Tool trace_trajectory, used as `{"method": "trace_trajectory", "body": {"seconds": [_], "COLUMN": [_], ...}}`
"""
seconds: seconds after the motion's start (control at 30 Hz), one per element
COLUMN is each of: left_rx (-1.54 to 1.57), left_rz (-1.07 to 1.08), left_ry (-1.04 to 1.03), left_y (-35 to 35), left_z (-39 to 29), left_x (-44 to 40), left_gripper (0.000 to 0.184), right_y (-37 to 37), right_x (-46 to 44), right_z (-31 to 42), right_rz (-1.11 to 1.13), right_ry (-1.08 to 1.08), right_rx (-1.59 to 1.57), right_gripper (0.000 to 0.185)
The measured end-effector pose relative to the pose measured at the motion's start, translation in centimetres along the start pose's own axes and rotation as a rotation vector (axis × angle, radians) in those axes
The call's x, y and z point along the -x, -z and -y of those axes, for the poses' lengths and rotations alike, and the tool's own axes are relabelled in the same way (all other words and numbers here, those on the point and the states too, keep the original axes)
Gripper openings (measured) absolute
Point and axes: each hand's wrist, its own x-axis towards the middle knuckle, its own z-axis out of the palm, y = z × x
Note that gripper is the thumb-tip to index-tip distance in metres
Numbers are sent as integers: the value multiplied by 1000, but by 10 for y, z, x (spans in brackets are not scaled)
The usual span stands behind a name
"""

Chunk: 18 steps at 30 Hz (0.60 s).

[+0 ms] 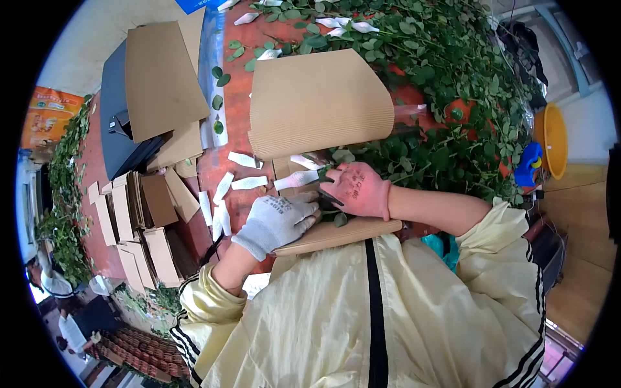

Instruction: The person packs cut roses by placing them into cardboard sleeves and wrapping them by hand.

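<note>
My right hand point(356, 189), in a pink glove, has its fingers curled at the stem end of a white-sleeved rose bud point(297, 180); the stem is hidden under the hand and leaves. Just left of it my left hand point(275, 220), in a grey-white glove, lies palm down with its fingers extended towards the right. Under the hands a cardboard sheet point(343, 236) shows its near edge, close to my jacket. Further white-sleeved buds point(249, 183) lie left of my hands. A large corrugated cardboard sheet point(317, 103) lies just beyond them.
Leafy rose stems point(446, 71) are heaped across the right and far side of the red table point(242, 123). Stacks of cut cardboard point(139, 226) stand on the left, with larger cardboard sheets point(165, 77) behind. A blue tape dispenser point(530, 163) and yellow basin point(555, 141) are at the right.
</note>
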Motion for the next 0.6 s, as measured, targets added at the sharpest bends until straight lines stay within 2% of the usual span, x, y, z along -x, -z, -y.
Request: {"method": "trace_trajectory", "body": {"seconds": [0.07,0.13,0.2,0.27,0.33,0.4,0.47,0.6], "left_rx": [-6,7,18,-35,-37,-48,-57,-28], "left_rz": [137,130,125,206,197,186,171,104], "left_ry": [150,145,129,221,222,222,213,180], "left_y": [1,3,8,10,8,7,6,0], "left_z": [-5,-7,-9,-13,-15,-14,-13,-11], "left_x": [3,3,2,1,1,0,-1,1], "left_gripper": [33,33,34,34,35,35,34,34], "right_y": [3,-1,-12,-5,10,0,-5,-21], "right_x": [3,-5,-15,-16,-16,-21,-25,-32], "right_z": [2,4,7,7,8,4,1,-4], "right_rz": [-429,-351,-107,-48,72,53,-6,-69], "right_ry": [-69,-73,-106,-144,-217,-189,-73,-13], "right_rx": [28,2,262,186,32,47,179,194], "right_gripper": [28,31,33,33,35,36,36,33]}}
